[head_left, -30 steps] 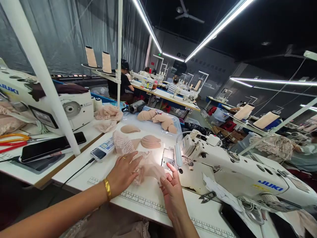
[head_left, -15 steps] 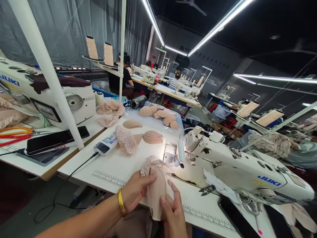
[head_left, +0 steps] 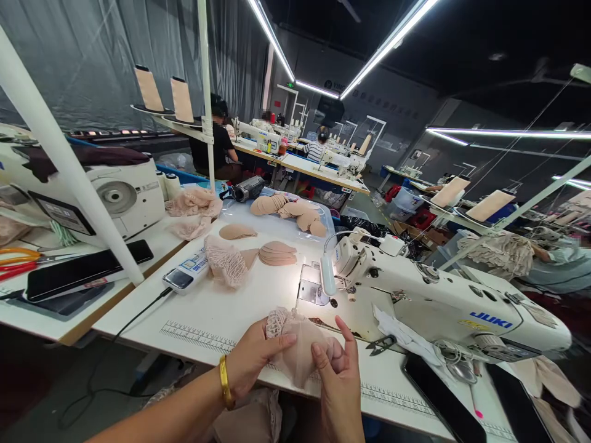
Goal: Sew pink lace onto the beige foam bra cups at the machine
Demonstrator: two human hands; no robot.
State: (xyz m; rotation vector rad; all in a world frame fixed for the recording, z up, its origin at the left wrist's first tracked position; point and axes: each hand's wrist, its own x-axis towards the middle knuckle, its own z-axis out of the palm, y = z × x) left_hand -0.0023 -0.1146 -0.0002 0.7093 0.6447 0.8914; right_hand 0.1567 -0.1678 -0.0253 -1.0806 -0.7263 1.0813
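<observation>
Piece in hand: a beige lace-and-mesh cup piece is held just above the near edge of the table, in front of the sewing machine.
Left hand: the left hand, with a gold bangle at the wrist, is closed on the piece's left side, the thumb laid across the top.
Right hand: the right hand is pinched on the piece's right side, the forefinger raised free.
Needle plate: the lit needle plate is seen bare; the piece is held near it but apart.
Done so far: lace and mesh appear gathered into one piece; whether they are stitched cannot be told.
Left to do: a stack of foam cups and a further lace piece lie unjoined farther up the table, so most of the work is judged to remain.
</observation>
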